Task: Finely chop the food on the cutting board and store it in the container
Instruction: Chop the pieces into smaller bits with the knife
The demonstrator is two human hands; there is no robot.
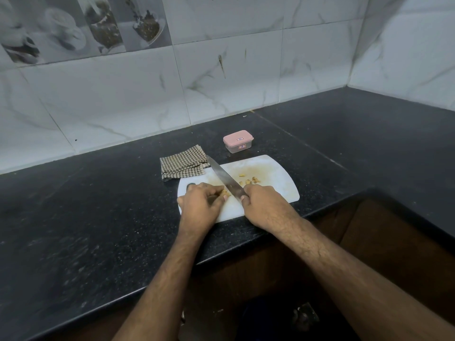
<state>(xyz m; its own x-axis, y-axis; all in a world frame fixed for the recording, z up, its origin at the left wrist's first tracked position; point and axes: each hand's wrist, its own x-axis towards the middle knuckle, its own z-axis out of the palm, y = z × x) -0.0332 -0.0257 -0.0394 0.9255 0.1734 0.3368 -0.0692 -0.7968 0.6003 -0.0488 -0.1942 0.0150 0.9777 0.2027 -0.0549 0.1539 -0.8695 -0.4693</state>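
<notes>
Black speckled countertop [98, 217] spanning the scene under marble wall tiles [234, 77]. White cutting board [275, 173] near the front edge, at centre. Checked cloth [182, 163] touching the board's 10 o'clock corner. Left hand [200, 204] on the board's 8 o'clock side, fingers curled down, pinning yellowish food [226, 193]. Right hand [264, 204] at 6 o'clock, fingers wrapped tight round the handle of a knife [225, 179], blade angled toward 11 o'clock. Lidded pink container [238, 141] just past the board at 12 o'clock. More cut food pieces [248, 181] loose at mid-board.
</notes>
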